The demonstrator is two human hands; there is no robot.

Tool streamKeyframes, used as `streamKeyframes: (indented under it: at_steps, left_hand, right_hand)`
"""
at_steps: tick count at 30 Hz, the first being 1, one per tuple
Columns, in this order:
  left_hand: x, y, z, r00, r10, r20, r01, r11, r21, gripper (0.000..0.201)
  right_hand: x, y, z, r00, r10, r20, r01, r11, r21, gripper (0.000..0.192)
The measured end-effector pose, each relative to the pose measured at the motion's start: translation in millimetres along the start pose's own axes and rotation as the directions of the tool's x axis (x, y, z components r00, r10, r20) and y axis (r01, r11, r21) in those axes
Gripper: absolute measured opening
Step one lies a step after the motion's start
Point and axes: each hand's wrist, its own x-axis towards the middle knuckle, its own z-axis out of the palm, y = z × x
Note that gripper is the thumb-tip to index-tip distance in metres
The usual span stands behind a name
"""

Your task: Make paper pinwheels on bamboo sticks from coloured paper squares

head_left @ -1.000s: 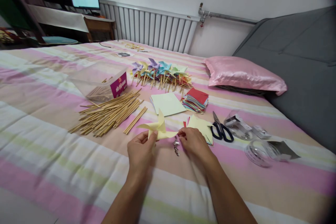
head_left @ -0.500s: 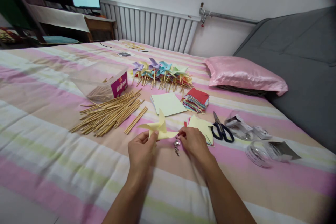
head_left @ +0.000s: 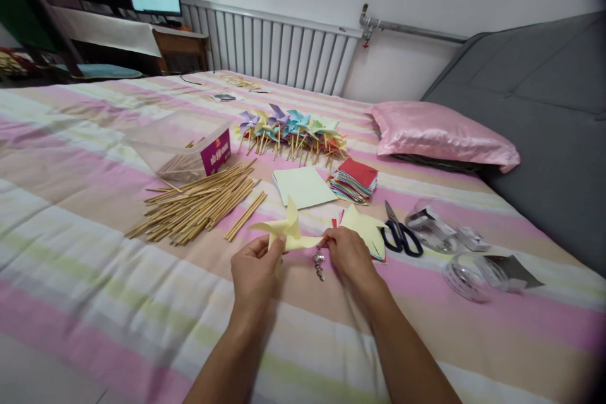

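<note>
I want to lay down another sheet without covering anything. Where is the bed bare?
Bare: the striped bed left of the left hand, below the sticks; also near the right edge beyond the tape rolls. Crowded: from sticks past pinwheel to scissors.

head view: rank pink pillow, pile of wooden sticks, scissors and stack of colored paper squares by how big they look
1. pink pillow
2. pile of wooden sticks, nearly alike but nearer
3. stack of colored paper squares and scissors: too close to rank

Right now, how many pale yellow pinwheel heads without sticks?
2. One yellow pinwheel head is pinched between left hand and right hand; a second pinwheel head lies on the bed beside the scissors. More may be hidden beneath.
</note>
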Motion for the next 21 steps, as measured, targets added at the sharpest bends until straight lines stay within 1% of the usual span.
streamKeyframes:
  at_steps: [4,6,11,14,17,21]
  left_hand:
    - [-0.9,1.4,0.4,1.000,-0.003,-0.002,0.003,1.000,0.005,0.028]
    - [-1.2,1.7,0.6,1.000,-0.010,0.000,0.010,1.000,-0.002,0.028]
    - [-0.8,2.1,0.6,1.000,-0.011,-0.004,0.011,1.000,-0.008,0.026]
    - [-0.3,2.3,0.5,1.000,-0.013,-0.002,0.013,1.000,-0.003,0.027]
    - [-0.3,2.7,0.5,1.000,-0.016,0.002,0.016,1.000,-0.005,0.027]
    - [-0.8,2.9,0.1,1.000,-0.015,-0.001,0.015,1.000,-0.003,0.026]
  right_hand:
    - [1.3,-0.5,-0.2,0.999,0.041,-0.019,-0.041,0.999,0.008,0.025]
    - [1.1,0.3,-1.4,0.999,0.039,-0.030,-0.039,0.999,0.018,0.025]
    - [-0.6,4.4,-8.1,0.999,0.025,0.028,-0.028,0.994,0.102,0.025]
    - [-1.4,4.8,-12.3,0.999,0.011,0.041,-0.015,0.996,0.086,0.022]
    - [-1.9,2.4,-13.1,0.999,-0.024,0.023,0.022,0.998,0.062,0.023]
    - [-2.3,-2.6,-6.1,0.990,-0.134,-0.036,0.136,0.989,0.058,0.032]
